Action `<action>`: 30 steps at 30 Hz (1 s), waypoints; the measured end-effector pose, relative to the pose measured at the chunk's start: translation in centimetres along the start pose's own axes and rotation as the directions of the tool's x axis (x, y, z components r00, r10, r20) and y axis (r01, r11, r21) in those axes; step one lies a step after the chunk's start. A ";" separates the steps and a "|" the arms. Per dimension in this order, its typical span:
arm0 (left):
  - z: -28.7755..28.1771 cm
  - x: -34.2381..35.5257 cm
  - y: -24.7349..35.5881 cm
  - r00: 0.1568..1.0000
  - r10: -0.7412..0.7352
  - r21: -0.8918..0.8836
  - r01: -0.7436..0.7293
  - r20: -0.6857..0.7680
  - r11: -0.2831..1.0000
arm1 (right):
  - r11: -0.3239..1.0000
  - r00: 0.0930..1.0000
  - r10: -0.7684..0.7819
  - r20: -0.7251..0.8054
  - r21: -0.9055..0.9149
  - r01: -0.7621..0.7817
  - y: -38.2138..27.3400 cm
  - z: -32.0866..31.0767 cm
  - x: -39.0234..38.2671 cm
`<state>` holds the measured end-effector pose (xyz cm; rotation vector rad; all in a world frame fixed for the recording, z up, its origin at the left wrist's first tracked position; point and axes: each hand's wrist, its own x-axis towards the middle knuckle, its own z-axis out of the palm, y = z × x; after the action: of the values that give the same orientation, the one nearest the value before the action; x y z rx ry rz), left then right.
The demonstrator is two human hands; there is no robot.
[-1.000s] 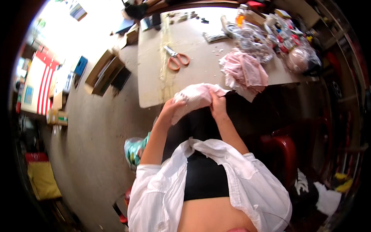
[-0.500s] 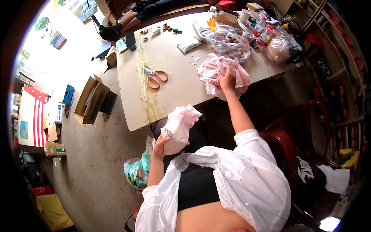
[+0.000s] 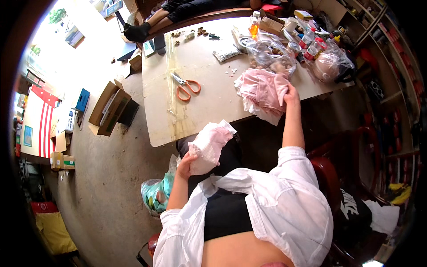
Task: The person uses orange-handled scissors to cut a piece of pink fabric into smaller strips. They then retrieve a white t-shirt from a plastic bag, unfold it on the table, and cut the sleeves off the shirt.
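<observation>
My left hand [image 3: 185, 164] holds a folded piece of pale pink and white textured fabric [image 3: 209, 145] over my lap, below the table's front edge. With my right hand [image 3: 291, 94] I grip the right side of a loose pile of pink and white fabric [image 3: 259, 94] on the beige table [image 3: 155, 102]. Orange-handled scissors [image 3: 187, 86] lie toward the left of the tabletop, beside pale yellow translucent strips [image 3: 171, 71]. Behind the pile sit a clear plastic bag of brown round items [image 3: 271, 55] and a small silver packet [image 3: 227, 53].
Bottles [image 3: 311, 44] and bagged items crowd the table's right end. Another person's legs [image 3: 142, 31] stretch along a bench behind it. Cardboard boxes [image 3: 106, 111] stand left on the floor, a plastic bag [image 3: 155, 196] beside my left leg, a dark red chair [image 3: 324, 173] at right, shelving [image 3: 391, 80] beyond.
A second ago both my hands held the piece together. My right hand went to the pile and has since shifted rightward on it; my left hand lowered the piece toward my lap.
</observation>
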<state>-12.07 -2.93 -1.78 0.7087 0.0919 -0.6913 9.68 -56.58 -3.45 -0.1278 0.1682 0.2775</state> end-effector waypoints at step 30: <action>12.7 41.9 2.7 0.995 0.064 0.996 -0.077 0.079 -0.041 | 0.607 0.630 -0.768 -0.116 -0.445 0.658 5.8 13.1 -30.4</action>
<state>20.22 -32.58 -3.24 2.2173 -0.5855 -0.5569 -18.83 -57.02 14.33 -0.6025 0.3522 -0.5576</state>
